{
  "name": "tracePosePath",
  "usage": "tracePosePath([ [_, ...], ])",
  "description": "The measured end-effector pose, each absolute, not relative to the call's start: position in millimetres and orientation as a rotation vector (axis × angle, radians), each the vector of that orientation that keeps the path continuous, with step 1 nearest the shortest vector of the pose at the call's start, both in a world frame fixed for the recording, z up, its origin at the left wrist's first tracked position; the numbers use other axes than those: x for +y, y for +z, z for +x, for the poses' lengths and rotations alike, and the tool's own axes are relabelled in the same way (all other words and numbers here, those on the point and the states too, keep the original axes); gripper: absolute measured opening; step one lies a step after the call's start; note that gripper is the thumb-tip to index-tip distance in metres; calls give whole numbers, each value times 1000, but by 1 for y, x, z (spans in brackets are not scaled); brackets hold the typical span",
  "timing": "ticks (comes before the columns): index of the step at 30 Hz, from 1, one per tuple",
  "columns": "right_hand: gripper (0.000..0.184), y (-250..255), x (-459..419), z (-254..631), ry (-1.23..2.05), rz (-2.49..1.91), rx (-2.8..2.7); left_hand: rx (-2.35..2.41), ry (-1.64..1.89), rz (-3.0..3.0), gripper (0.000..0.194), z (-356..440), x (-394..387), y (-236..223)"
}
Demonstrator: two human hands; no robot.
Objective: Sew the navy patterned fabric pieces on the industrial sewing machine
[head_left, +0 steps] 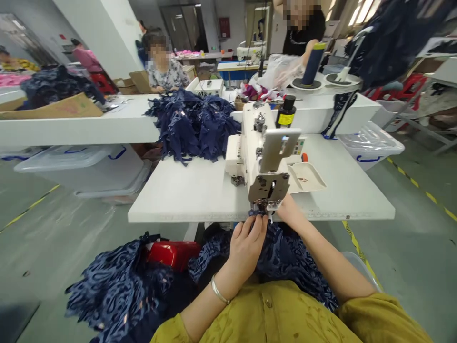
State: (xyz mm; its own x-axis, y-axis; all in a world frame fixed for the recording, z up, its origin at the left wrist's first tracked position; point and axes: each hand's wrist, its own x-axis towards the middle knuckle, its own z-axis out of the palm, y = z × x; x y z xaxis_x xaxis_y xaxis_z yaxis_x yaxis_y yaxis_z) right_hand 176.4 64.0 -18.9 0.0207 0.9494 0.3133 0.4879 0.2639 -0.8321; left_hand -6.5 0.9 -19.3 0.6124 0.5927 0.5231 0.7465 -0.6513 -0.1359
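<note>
A white industrial sewing machine (254,143) stands on the white table (189,195). Just before its needle area, my left hand (250,238) presses its closed fingers on a navy patterned fabric (282,243). That fabric hangs from the machine over the table's front edge onto my lap. My right hand (285,207) reaches in at the right of the machine head; its fingers are hidden behind the metal parts, so their hold cannot be seen.
A heap of navy fabric pieces (196,121) lies left of the machine. More patterned fabric (117,286) is piled by a red stool (174,252). At right sit a small tray (307,176) and a navy thread cone (313,64). Co-workers sit and stand beyond.
</note>
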Motion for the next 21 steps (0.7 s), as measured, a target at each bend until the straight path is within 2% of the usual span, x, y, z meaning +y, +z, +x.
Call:
tracePosePath([
  [5, 33, -11, 24, 192, 581, -1408, -1547, -1008, -735, -2485, 41, -6, 8, -21],
  [10, 35, -23, -24, 234, 773, -1580, -1330, -909, -792, -2459, 47, -7, 15, -24],
  [13, 40, -40, -42, 246, 875, -1626, -1262, -888, -825, -2461, 45, -7, 15, -29],
  [16, 42, -55, -45, 231, 1069, -1528, -1352, -904, -831, -2461, 39, -4, 14, -33],
  [19, 53, -59, -40, 198, 1189, -1331, -1451, -956, -813, -2506, 36, -4, 12, -30],
  [21, 48, -58, -39, 177, 1275, -1249, -1491, -997, -843, -2608, 37, -12, 9, -28],
])
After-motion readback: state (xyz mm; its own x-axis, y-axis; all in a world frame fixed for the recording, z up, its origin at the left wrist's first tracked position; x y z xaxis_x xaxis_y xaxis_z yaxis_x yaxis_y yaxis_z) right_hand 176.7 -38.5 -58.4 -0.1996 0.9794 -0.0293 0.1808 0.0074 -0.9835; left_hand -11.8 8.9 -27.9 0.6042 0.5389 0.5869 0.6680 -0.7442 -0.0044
